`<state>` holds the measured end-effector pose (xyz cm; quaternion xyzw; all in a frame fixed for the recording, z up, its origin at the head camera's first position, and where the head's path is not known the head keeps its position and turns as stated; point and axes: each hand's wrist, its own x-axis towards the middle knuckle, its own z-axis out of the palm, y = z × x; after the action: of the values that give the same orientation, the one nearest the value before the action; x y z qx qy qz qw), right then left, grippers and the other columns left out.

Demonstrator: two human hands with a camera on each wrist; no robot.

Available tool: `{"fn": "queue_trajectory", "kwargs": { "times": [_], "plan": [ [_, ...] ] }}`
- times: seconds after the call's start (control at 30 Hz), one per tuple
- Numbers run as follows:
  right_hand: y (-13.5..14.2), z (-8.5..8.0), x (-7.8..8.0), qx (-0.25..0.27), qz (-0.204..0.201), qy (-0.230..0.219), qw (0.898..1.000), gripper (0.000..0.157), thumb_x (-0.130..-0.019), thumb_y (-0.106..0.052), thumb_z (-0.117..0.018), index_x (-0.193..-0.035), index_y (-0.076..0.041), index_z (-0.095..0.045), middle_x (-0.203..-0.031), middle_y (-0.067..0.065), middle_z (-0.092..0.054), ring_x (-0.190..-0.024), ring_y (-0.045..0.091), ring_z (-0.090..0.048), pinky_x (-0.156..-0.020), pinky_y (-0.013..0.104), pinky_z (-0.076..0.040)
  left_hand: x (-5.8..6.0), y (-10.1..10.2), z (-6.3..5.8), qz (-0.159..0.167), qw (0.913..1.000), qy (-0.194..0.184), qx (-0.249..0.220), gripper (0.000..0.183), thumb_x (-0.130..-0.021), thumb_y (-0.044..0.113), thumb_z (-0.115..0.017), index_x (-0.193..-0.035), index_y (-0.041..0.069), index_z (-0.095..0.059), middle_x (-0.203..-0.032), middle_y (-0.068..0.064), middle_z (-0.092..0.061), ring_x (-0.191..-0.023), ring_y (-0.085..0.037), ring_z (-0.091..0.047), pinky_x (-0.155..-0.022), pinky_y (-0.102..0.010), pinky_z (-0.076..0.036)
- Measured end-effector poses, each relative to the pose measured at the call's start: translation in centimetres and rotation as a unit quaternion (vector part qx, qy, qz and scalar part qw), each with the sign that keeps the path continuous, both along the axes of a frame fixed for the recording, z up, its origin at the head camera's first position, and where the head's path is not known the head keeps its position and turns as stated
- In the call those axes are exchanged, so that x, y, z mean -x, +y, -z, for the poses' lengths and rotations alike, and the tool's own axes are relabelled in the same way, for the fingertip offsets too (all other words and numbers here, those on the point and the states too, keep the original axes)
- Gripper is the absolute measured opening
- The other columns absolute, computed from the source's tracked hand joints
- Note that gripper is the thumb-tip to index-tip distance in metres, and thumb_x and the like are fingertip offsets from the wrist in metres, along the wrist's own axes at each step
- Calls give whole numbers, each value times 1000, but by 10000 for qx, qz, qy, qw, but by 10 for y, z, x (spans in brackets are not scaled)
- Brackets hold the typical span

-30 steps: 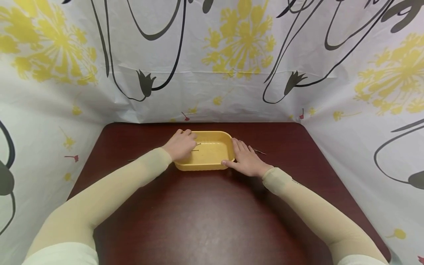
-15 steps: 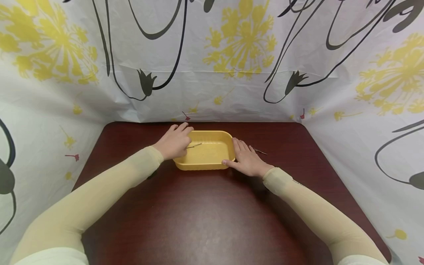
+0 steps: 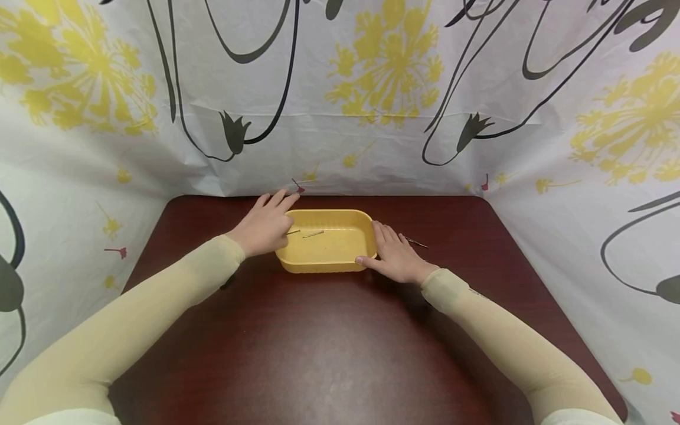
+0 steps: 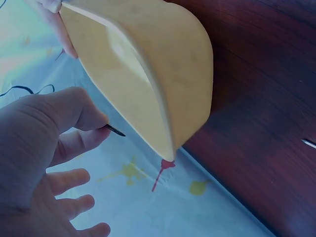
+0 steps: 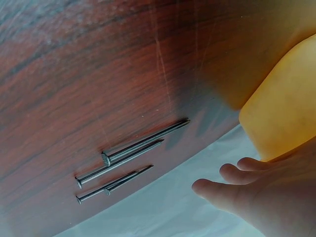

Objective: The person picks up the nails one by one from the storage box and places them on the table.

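A yellow plastic tray lies near the far side of the dark red table. My left hand is at its left end, pinching a nail between thumb and index finger; the other fingers are spread. Most of that nail is hidden by the fingers. Inside the tray lies another nail. At the opposite end, my right hand rests against the tray with straight fingers, its thumb at the near rim corner. Beyond it, several nails lie side by side on the table.
The dark red table has rounded far corners. A white cloth with yellow and black plant prints hangs behind and along both sides. Another nail tip shows on the table in the left wrist view.
My left hand has moved left from inside the tray to its left end, bringing a pinched nail with it. The other nail stays in the tray. My right hand has not moved.
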<state>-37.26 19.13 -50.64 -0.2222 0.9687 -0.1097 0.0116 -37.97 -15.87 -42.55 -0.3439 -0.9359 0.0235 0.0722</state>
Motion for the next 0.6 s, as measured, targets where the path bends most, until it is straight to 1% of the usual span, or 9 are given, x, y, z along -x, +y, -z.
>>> {"fn": "queue_trajectory", "kwargs": {
  "times": [0.17,0.23,0.33,0.47,0.6],
  "plan": [
    [0,-2,-1,-27,-12,-31,10000,110,-90,-79,-44,-162,-7,-3,-166,13,-16,-151,32,-17,-112,65,-22,-2,-12,-1,-45,9999,85,-88,16,-83,15,-67,-69,21,-63,-159,-20,-30,-149,-43,-16,-111,-66,-23],
    [0,-2,-1,-29,-19,-52,10000,110,-90,-78,-44,-162,-7,-2,-166,14,-16,-151,33,-18,-113,65,-21,-2,-16,0,-75,9999,95,-123,14,-83,15,-68,-70,20,-64,-159,-20,-31,-150,-42,-15,-111,-67,-22],
    [0,-3,0,-8,-33,-47,10000,109,-91,-77,-46,-162,-5,-4,-165,15,-16,-150,35,-19,-112,66,-22,-2,-24,1,-107,9998,83,-172,14,-83,18,-71,-71,19,-63,-159,-21,-30,-150,-43,-14,-110,-69,-21],
    [-1,-3,-1,5,-16,-54,10000,108,-91,-75,-48,-162,-5,-5,-165,14,-17,-150,34,-19,-112,66,-22,-4,-34,1,-190,9995,-24,-256,20,-82,17,-70,-66,21,-59,-161,-20,-28,-150,-43,-11,-110,-70,-19],
    [-1,-2,-1,30,14,-61,10000,107,-92,-75,-47,-162,-7,-3,-166,13,-16,-151,32,-18,-113,65,-21,-9,-46,-3,-307,9985,-189,-413,23,-82,16,-69,-63,23,-56,-162,-20,-25,-151,-43,-8,-110,-71,-16]
  ]
}}
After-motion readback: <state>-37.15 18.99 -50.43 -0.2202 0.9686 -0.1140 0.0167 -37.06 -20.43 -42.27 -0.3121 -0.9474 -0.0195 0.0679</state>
